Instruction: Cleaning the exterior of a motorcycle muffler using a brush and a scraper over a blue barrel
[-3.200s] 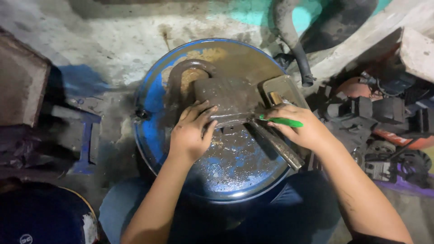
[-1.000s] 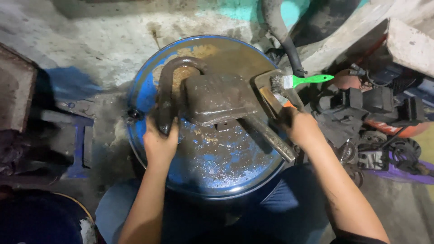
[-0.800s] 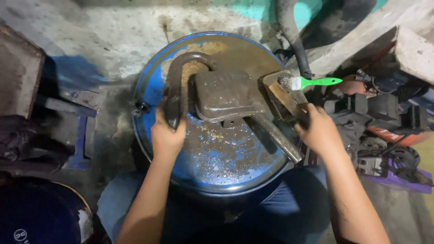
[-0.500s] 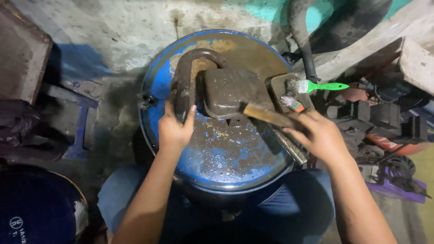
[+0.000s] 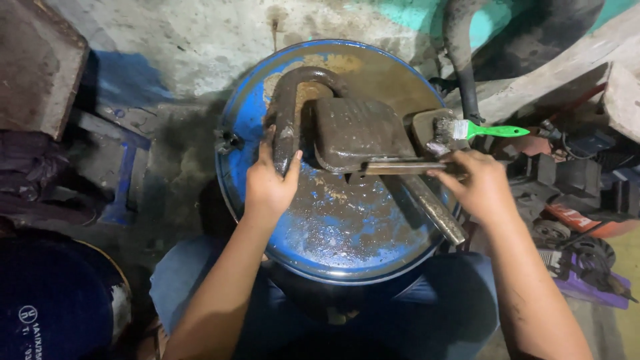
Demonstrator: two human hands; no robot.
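In the head view, a blue drum (image 5: pixel 333 233) stands upright in the middle of the scene, its round top worn to rust and wet patches. On that top lies a rusty exhaust part: a curved pipe (image 5: pixel 288 100) bends over the far left of the lid and joins a flat, rounded muffler box (image 5: pixel 357 133) lying near the centre. A straight tail pipe (image 5: pixel 433 210) runs from under the box toward the near right rim of the drum.

The left hand (image 5: pixel 270 187) is curled around the near end of the curved pipe, thumb on the right side of it and fingers wrapped over the left, so the hand is closed on the pipe. The right hand (image 5: pixel 480 183) sits at the right rim of the drum, fingers folded around the end of a flat rusty metal bar (image 5: pixel 400 167), which lies level and points left, its far tip touching the near edge of the muffler box.

Just beyond the right hand, a paintbrush with a green handle (image 5: pixel 480 130) rests on a small rusty block at the drum's right edge, bristles toward the left. Right of the drum lies a heap of dark engine parts (image 5: pixel 587 193). At the near left stands a dark blue bucket (image 5: pixel 53 300). The person's blue trousers (image 5: pixel 193 273) show on both sides below the drum.
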